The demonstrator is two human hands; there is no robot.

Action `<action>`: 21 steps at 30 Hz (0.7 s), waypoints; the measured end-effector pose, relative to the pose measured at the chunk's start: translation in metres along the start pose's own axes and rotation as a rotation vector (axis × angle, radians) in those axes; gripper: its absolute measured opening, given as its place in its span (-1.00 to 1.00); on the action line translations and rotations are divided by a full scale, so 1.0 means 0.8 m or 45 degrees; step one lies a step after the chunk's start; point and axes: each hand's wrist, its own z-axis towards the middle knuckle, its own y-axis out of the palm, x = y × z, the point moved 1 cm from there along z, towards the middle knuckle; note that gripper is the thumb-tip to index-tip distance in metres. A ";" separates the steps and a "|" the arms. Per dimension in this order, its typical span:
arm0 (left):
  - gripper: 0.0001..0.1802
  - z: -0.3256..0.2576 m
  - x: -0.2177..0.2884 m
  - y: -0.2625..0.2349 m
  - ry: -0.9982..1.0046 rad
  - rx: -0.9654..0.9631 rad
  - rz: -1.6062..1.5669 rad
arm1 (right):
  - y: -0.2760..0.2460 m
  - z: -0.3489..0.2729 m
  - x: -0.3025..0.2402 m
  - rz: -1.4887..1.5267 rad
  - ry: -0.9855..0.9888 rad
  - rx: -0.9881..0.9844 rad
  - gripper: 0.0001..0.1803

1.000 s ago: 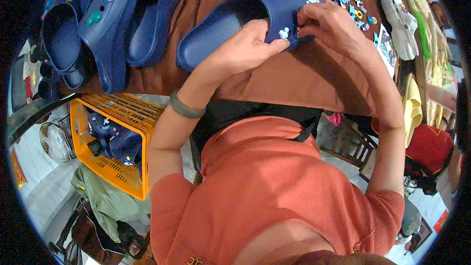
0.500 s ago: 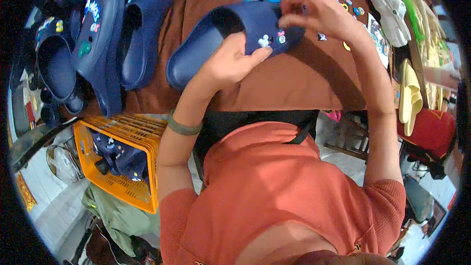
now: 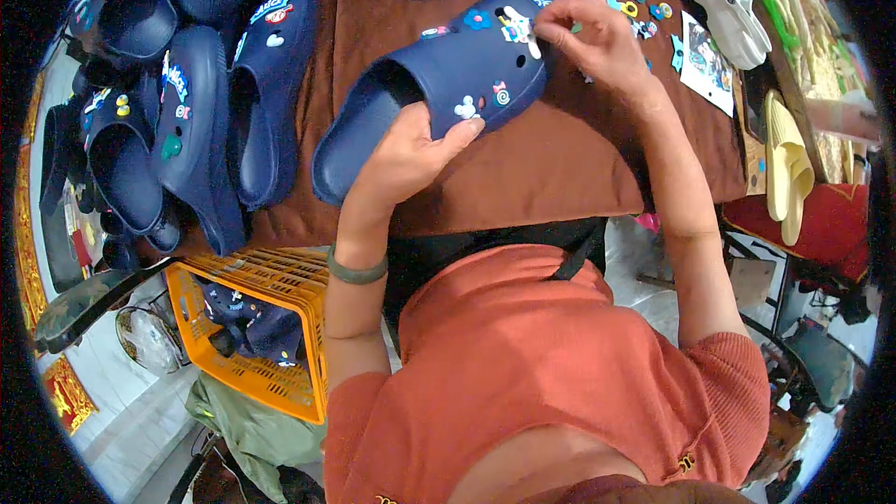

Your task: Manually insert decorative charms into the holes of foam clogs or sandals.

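A navy clog (image 3: pixel 467 65) lies on the brown cloth, its toe pointing to the right and away from me. Gripping its near side, my left hand (image 3: pixel 403 154) has its fingers inside the opening and its thumb on the upper. By that thumb sits a white mouse-head-shaped charm (image 3: pixel 468 108), with a swirl charm (image 3: pixel 501 93) beyond it. A blue flower charm (image 3: pixel 477 19) and a white figure charm (image 3: pixel 518 25) are on the upper too. My right hand (image 3: pixel 597 42) is pinched closed at the toe, against the figure charm's edge; what its fingertips hold is hidden.
More navy clogs (image 3: pixel 191 131) crowd the left and far edge. Loose charms (image 3: pixel 639 9) and a printed card (image 3: pixel 707 65) lie right of my right hand. White clogs (image 3: pixel 723 5) and yellow slippers (image 3: pixel 789 168) are at the right. An orange crate (image 3: pixel 317 355) stands below left.
My right hand has drawn back from over the toe, and the white figure charm now shows. The left hand keeps its hold. The whole view has shifted slightly.
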 end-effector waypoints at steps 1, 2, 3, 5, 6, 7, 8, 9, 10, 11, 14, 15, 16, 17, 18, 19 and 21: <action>-0.55 0.000 0.000 0.001 -0.002 -0.011 0.002 | -0.009 0.001 -0.009 -0.127 0.022 0.074 -0.85; -0.55 0.000 0.001 0.000 0.046 0.001 0.062 | -0.017 0.001 -0.002 -0.100 0.089 0.130 -0.84; -0.56 0.000 0.002 0.000 0.100 0.010 0.120 | -0.028 0.001 0.003 -0.055 0.239 0.116 -0.83; -0.56 -0.001 0.003 -0.001 0.101 0.023 0.175 | -0.052 -0.002 0.018 -0.078 0.553 0.047 -0.78; -0.56 -0.001 0.002 -0.001 0.099 0.052 0.231 | -0.059 0.000 0.024 -0.209 0.459 0.021 -0.76; -0.56 -0.001 0.001 0.000 0.089 0.054 0.167 | -0.066 -0.003 0.027 -0.212 0.565 -0.067 -0.78; -0.56 0.000 0.001 0.000 0.094 0.042 0.166 | -0.073 -0.007 0.029 -0.213 0.670 -0.155 -0.81; -0.56 0.000 0.001 0.000 0.039 0.036 0.151 | -0.077 -0.009 0.034 -0.219 0.679 -0.145 -0.81; -0.56 0.001 0.000 -0.001 -0.016 0.031 0.137 | -0.078 -0.011 0.044 -0.221 0.635 -0.267 -0.83; -0.56 0.001 0.001 0.000 -0.012 0.018 0.137 | -0.079 -0.013 0.055 -0.223 0.591 -0.390 -0.86; -0.57 0.000 0.003 0.002 0.007 0.036 0.100 | -0.076 -0.024 0.081 -0.165 0.490 -0.512 -0.89; -0.58 -0.001 0.003 0.001 0.012 0.036 0.102 | -0.072 -0.024 0.080 -0.243 0.413 -0.489 -0.84; -0.59 -0.001 0.002 0.001 0.017 0.037 0.104 | -0.071 -0.025 0.078 -0.244 0.413 -0.488 -0.84; -0.59 -0.001 0.001 0.001 0.018 0.036 0.104 | -0.070 -0.026 0.076 -0.299 0.452 -0.544 -0.80; -0.60 -0.001 0.001 0.001 0.026 0.034 0.109 | -0.067 -0.023 0.068 -0.351 0.487 -0.602 -0.77; -0.60 -0.002 0.000 0.000 0.033 0.033 0.115 | -0.066 -0.020 0.064 -0.361 0.438 -0.653 -0.73; -0.61 -0.002 0.001 0.000 0.032 0.028 0.093 | -0.066 -0.020 0.061 -0.421 0.375 -0.668 -0.74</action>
